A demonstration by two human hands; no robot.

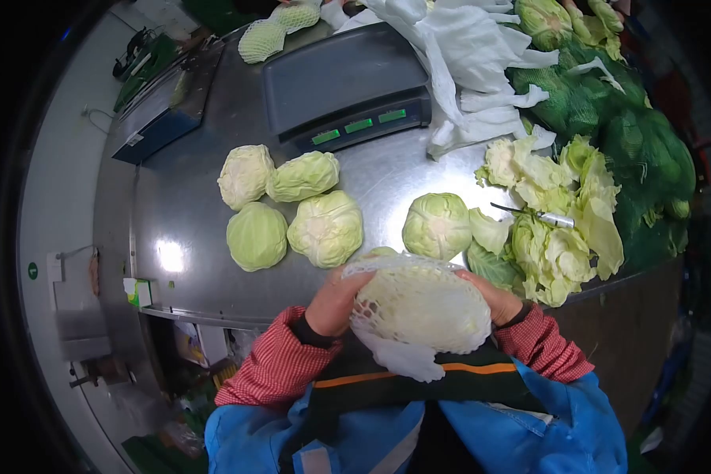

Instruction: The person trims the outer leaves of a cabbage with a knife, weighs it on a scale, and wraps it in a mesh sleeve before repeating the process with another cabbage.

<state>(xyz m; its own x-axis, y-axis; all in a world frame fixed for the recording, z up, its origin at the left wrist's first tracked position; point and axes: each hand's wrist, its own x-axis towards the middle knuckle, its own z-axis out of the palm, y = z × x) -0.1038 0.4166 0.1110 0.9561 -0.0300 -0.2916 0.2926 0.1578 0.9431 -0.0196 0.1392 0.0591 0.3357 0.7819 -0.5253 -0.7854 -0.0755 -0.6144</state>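
Between my two hands, just above the table's near edge, is a cabbage (423, 304) in a white foam net, with a loose white tail hanging at its lower side. My left hand (338, 302) grips its left end, and my right hand (491, 299) presses on its right end; some fingertips are hidden behind it. Beyond it on the steel table (182, 229) lies a bare cabbage (437, 227). Left of that sit several pale cabbages (325, 228) in a close group.
A weighing scale (344, 79) with lit green displays stands at the back. White foam nets (470, 55) are heaped beside it. To the right lie torn cabbage leaves (557, 249), a knife (555, 219) on top, and green mesh sacks (640, 150). Netted cabbages (261, 41) sit behind the scale.
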